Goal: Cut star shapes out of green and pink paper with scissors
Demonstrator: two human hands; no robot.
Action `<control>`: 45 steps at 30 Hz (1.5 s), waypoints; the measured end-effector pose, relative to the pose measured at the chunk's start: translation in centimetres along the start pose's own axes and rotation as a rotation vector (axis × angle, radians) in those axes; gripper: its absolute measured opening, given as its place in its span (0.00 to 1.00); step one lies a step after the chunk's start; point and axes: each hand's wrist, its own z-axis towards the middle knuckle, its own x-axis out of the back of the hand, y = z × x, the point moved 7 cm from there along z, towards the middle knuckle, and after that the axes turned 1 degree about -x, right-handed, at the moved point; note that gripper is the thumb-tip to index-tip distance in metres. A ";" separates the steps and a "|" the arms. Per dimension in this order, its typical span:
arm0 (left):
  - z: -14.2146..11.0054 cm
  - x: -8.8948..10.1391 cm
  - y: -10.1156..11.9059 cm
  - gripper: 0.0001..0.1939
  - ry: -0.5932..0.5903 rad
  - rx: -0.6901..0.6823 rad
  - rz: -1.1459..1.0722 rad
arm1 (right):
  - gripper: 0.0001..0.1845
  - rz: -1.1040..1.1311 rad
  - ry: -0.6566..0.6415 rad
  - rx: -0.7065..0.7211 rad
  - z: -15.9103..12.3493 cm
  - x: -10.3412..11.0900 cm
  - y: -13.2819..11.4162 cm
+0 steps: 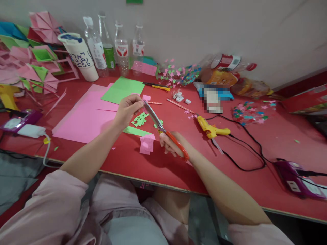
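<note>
My right hand (172, 144) grips a pair of scissors (153, 115) with orange handles, its blades pointing up and to the left. My left hand (129, 108) is pinched closed on a small pink paper piece (146, 97) beside the blade tips. The blades look close together, though the cutting edge is hard to make out. Below them on the red table lie small green paper cut-outs (140, 119), a green paper strip (136, 131) and a stack of small pink paper squares (147, 144). Large pink sheets (81, 115) and a green sheet (122, 90) are left of my hands.
A yellow glue gun (213, 128) with a black cord lies to the right, near a purple power strip (298, 180). A yellow cutter knife (157, 87), bags of paper stars (176, 73) and several bottles (122, 51) stand or lie toward the wall. Folded paper shapes (41, 73) crowd the left.
</note>
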 end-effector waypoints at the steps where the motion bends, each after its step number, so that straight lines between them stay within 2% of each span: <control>1: 0.0 0.0 0.0 0.08 0.001 -0.001 -0.002 | 0.28 0.004 0.002 -0.010 0.0 0.0 0.0; 14: -0.1 0.1 -0.1 0.08 0.029 0.018 -0.016 | 0.27 0.015 0.009 -0.060 -0.1 -0.1 0.1; 19: -0.2 0.1 -0.3 0.07 0.021 0.022 -0.014 | 0.26 0.029 0.026 -0.036 0.0 -0.1 0.0; 26: -0.5 -0.7 -0.3 0.08 -0.051 -0.026 -0.030 | 0.24 0.053 0.041 -0.017 0.2 -0.1 0.2; 33: -0.3 -0.2 0.3 0.08 0.003 -0.130 0.025 | 0.23 0.055 0.022 0.001 0.1 -0.1 0.2; 37: -0.2 -0.5 -0.2 0.08 -0.049 -0.088 -0.044 | 0.24 0.048 0.028 -0.012 0.1 -0.1 0.3; 45: -0.3 -0.7 -1.0 0.06 -0.058 -0.041 -0.142 | 0.28 0.024 0.074 -0.087 -0.2 -0.3 0.3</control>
